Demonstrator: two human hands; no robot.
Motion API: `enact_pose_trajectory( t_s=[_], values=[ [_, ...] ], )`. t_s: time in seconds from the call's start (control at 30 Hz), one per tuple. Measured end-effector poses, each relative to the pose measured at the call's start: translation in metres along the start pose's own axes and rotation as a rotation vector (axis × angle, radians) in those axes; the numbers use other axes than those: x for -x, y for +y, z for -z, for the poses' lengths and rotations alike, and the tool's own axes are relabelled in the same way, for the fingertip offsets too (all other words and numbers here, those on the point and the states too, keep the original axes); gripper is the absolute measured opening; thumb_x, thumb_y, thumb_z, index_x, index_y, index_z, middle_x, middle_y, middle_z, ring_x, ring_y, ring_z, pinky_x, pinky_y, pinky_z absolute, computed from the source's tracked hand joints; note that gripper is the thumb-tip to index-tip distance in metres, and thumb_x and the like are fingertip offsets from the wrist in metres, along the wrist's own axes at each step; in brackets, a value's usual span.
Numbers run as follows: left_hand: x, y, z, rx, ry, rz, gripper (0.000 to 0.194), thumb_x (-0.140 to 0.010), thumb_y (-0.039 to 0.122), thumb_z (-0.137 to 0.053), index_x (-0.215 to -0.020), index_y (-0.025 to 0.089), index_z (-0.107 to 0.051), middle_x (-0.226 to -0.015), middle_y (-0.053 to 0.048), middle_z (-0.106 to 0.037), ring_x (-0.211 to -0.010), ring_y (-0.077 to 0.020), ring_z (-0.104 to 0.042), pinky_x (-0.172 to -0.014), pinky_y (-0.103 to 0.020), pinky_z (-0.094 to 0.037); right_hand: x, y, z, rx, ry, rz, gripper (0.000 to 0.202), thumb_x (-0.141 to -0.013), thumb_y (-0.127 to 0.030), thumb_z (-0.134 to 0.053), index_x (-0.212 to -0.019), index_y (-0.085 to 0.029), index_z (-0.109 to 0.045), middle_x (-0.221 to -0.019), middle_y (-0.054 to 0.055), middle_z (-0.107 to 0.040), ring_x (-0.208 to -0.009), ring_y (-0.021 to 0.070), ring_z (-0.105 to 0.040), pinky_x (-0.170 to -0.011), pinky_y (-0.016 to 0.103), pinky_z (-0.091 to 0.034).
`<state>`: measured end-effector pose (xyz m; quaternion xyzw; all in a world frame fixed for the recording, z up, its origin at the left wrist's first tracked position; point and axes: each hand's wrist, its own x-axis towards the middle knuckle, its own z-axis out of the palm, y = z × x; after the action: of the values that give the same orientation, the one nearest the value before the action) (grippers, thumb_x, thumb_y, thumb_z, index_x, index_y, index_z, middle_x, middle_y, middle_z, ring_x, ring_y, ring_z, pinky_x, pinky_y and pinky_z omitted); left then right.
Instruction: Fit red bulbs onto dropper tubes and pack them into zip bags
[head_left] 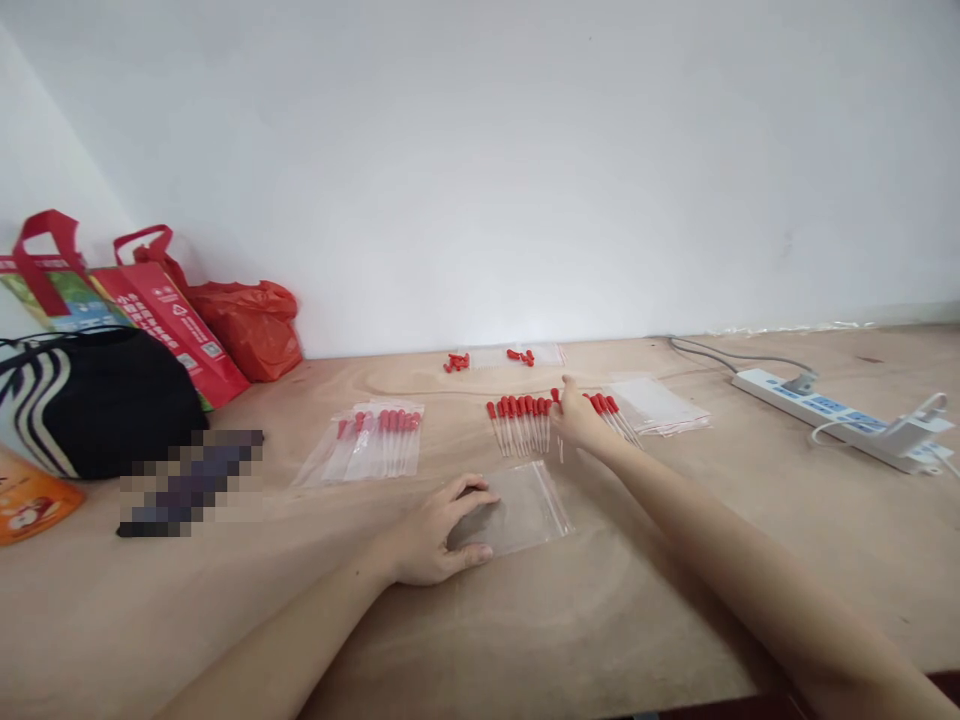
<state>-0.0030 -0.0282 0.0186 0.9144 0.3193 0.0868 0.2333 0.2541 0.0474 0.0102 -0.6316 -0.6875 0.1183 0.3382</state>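
Observation:
My left hand [439,530] lies on the table with its fingers apart, fingertips touching the left end of a clear zip-lock bag [525,505]. The bag is flat, its seal strip to the right. Farther forward, my right hand [581,415] is closed on a dropper [555,396] with a red bulb; its thin tip points down, and the grip is partly hidden. Beside that hand, a row of red-bulbed droppers [517,415] lies to the left, and several more droppers [611,410] lie to the right. Bagged droppers [386,445] lie overlapped at left.
A stack of clear bags [660,405] lies right of the droppers. Loose red bulbs [457,362] lie near the wall. A power strip [840,415] with cables is at right. A black bag [127,400], a red plastic bag [251,325] and a blurred dark object [195,485] are at left.

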Motion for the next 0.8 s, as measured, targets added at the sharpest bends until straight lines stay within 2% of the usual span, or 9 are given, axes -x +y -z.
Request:
enact_pose_trajectory(
  t_s=[0.1, 0.2, 0.4, 0.53, 0.63, 0.73, 0.8],
  values=[
    [0.001, -0.002, -0.001, -0.006, -0.013, 0.006, 0.048, -0.078, 0.039, -0.052, -0.123, 0.026, -0.040, -0.131, -0.006, -0.032, -0.118, -0.0246, -0.037, -0.098, -0.039, -0.032, 0.025, 0.008, 0.015, -0.129, 0.033, -0.101, 0.047, -0.076, -0.019, -0.038, -0.121, -0.008, -0.029, -0.064, 0.003, -0.054, -0.057, 0.0174, -0.055, -0.058, 0.030, -0.043],
    [0.001, -0.003, -0.002, -0.010, -0.024, 0.014, 0.049, -0.078, 0.039, -0.051, -0.124, 0.027, -0.039, -0.132, -0.006, -0.031, -0.119, -0.0244, -0.035, -0.098, -0.039, -0.032, 0.051, 0.018, 0.020, -0.399, 0.027, -0.162, 0.044, -0.079, -0.024, -0.034, -0.121, -0.015, -0.025, -0.063, -0.003, -0.048, -0.048, 0.0136, -0.052, -0.050, 0.028, -0.045],
    [-0.001, -0.003, -0.002, 0.002, -0.003, -0.009, 0.051, -0.078, 0.038, -0.052, -0.125, 0.027, -0.037, -0.130, -0.006, -0.033, -0.118, -0.0238, -0.036, -0.097, -0.037, -0.033, 0.070, 0.018, 0.001, -0.759, 0.125, -0.288, 0.033, -0.076, -0.029, -0.040, -0.106, -0.022, -0.026, -0.066, -0.005, -0.043, -0.051, 0.0130, -0.055, -0.048, 0.029, -0.049],
    [-0.002, -0.003, -0.002, -0.003, -0.008, 0.015, 0.056, -0.078, 0.041, -0.051, -0.128, 0.027, -0.031, -0.132, -0.007, -0.032, -0.118, -0.0245, -0.036, -0.097, -0.039, -0.033, 0.079, 0.012, -0.012, -0.911, 0.031, -0.286, 0.030, -0.075, -0.038, -0.046, -0.097, -0.023, -0.032, -0.074, -0.002, -0.048, -0.052, 0.0111, -0.055, -0.050, 0.029, -0.050],
    [-0.002, -0.002, -0.002, -0.004, -0.004, 0.035, 0.060, -0.077, 0.042, -0.052, -0.130, 0.027, -0.027, -0.134, -0.007, -0.031, -0.119, -0.0253, -0.034, -0.098, -0.040, -0.031, 0.086, 0.012, -0.011, -0.864, -0.127, -0.184, 0.031, -0.075, -0.045, -0.048, -0.092, -0.020, -0.041, -0.076, 0.001, -0.054, -0.053, 0.0102, -0.054, -0.052, 0.028, -0.049],
    [-0.002, -0.001, -0.003, 0.009, 0.005, 0.028, 0.061, -0.077, 0.041, -0.052, -0.130, 0.027, -0.027, -0.134, -0.006, -0.031, -0.120, -0.0255, -0.034, -0.099, -0.041, -0.031, 0.088, 0.011, -0.005, -0.660, -0.276, -0.012, 0.033, -0.071, -0.045, -0.057, -0.086, -0.017, -0.056, -0.074, 0.002, -0.057, -0.055, 0.0096, -0.049, -0.053, 0.026, -0.046],
    [-0.003, -0.001, -0.003, 0.013, 0.013, 0.016, 0.061, -0.077, 0.040, -0.052, -0.130, 0.027, -0.027, -0.133, -0.006, -0.032, -0.119, -0.0254, -0.035, -0.098, -0.041, -0.031, 0.088, 0.008, 0.000, -0.526, -0.320, 0.098, 0.030, -0.069, -0.044, -0.060, -0.083, -0.017, -0.064, -0.073, 0.002, -0.055, -0.056, 0.0093, -0.046, -0.053, 0.024, -0.043]
  ],
)
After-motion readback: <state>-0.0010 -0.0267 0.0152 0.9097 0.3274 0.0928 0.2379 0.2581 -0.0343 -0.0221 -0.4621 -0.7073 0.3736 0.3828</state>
